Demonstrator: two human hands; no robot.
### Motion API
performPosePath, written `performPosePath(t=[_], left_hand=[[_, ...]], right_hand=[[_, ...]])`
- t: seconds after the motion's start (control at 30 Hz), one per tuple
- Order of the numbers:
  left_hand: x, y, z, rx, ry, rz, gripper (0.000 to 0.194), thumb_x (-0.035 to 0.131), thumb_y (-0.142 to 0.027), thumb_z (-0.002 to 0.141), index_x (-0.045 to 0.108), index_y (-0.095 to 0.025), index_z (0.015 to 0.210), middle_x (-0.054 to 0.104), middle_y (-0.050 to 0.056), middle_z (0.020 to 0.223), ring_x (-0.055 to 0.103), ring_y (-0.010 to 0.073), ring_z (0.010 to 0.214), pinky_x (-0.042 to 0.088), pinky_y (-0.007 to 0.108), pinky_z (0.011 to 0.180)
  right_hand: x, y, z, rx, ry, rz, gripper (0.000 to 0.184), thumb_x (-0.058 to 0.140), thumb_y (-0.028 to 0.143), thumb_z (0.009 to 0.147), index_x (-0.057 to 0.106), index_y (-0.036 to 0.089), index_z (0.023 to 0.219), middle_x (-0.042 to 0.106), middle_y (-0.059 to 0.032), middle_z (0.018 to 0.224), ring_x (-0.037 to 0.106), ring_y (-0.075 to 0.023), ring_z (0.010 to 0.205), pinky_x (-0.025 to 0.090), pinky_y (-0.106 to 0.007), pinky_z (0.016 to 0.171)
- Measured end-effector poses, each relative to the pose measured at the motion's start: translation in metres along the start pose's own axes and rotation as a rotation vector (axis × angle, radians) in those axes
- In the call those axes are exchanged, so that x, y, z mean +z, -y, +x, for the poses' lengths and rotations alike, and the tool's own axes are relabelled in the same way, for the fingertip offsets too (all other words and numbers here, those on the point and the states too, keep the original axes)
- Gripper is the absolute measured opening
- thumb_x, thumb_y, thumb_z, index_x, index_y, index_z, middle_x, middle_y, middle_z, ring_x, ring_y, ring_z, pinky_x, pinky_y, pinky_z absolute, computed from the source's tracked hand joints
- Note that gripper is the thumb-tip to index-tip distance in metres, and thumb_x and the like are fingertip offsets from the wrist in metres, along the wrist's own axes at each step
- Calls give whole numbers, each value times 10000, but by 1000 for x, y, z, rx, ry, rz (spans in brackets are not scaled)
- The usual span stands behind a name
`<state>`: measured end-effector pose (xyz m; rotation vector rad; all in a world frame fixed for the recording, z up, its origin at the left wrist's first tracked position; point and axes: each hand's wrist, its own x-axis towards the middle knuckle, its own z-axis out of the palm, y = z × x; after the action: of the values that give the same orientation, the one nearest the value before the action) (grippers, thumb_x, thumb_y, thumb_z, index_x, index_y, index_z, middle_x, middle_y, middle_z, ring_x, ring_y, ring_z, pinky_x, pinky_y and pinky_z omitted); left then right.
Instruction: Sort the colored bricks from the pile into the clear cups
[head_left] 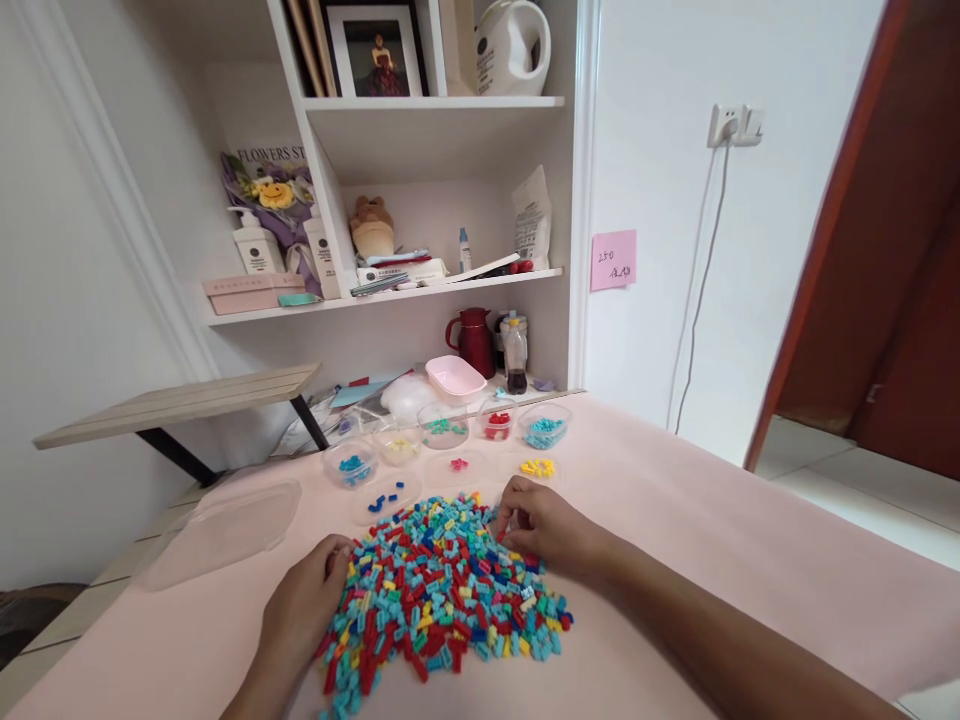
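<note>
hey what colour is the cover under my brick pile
Pale pink: the table cover, head view.

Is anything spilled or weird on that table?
Nothing stands out. The bricks lie loose on the cloth, but in one heap with the left hand and right hand at its edges, so it's probably no spill.

A framed picture (379,50) and a white handled jug (487,62) stood on the upper shelf (435,103). On the middle shelf (450,288), a pump bottle (257,246) rose behind a pink box (253,294), with a bouquet (275,193) at its back. Lower down, a dark red thermos jug (476,345) stood near a bottle of dark liquid (516,358). A pink sticky note (613,260) clung to the wall (649,180), below and left of a socket (718,118) with a cable (714,232) plugged in.
</note>
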<state>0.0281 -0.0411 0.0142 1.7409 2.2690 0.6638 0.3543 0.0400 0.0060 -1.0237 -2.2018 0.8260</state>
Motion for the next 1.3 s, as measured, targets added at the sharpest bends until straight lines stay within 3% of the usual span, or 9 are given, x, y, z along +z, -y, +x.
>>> performPosePath(t=[0.13,0.37,0.87,1.07,1.2,1.3], left_hand=[[-1,-2,-1,-13,11,-2,274,356,-403,874,613,-310,855,720,-42,856,647,175,853,401,226,667],[0,-1,0,-20,28,1,278,343,-405,881,604,-309,873,716,-42,881,640,174,873,399,231,687],[2,1,1,-30,45,-2,299,312,-417,894,590,-308,915,710,-42,942,629,174,916,395,241,719],[3,2,1,-16,52,-26,291,313,-405,893,587,-307,896,712,-49,937,635,165,906,396,235,720],[6,5,1,-18,41,-28,286,322,-411,889,588,-306,894,712,-43,923,636,169,892,391,238,708],[7,6,2,-29,35,-29,295,312,-420,891,585,-307,889,709,-40,923,632,172,890,387,242,707]], right_hand=[[-4,2,1,10,-68,94,106,724,219,693,683,191,787,584,-34,921,551,-124,701,461,-237,620],[-5,0,2,83,-3,509,221,709,352,751,596,170,805,643,6,657,565,-112,519,443,-237,522],[-10,7,1,95,-94,683,265,777,313,684,605,161,815,610,32,590,567,-103,502,416,-229,505],[-17,1,3,114,-144,600,218,723,323,711,647,151,821,611,19,644,545,-92,509,420,-233,513],[-42,2,20,135,-252,441,172,676,310,726,649,161,808,590,23,622,548,-102,504,402,-227,484],[-66,3,52,115,-358,231,140,634,300,751,652,179,821,623,6,656,585,-124,527,404,-232,480]])
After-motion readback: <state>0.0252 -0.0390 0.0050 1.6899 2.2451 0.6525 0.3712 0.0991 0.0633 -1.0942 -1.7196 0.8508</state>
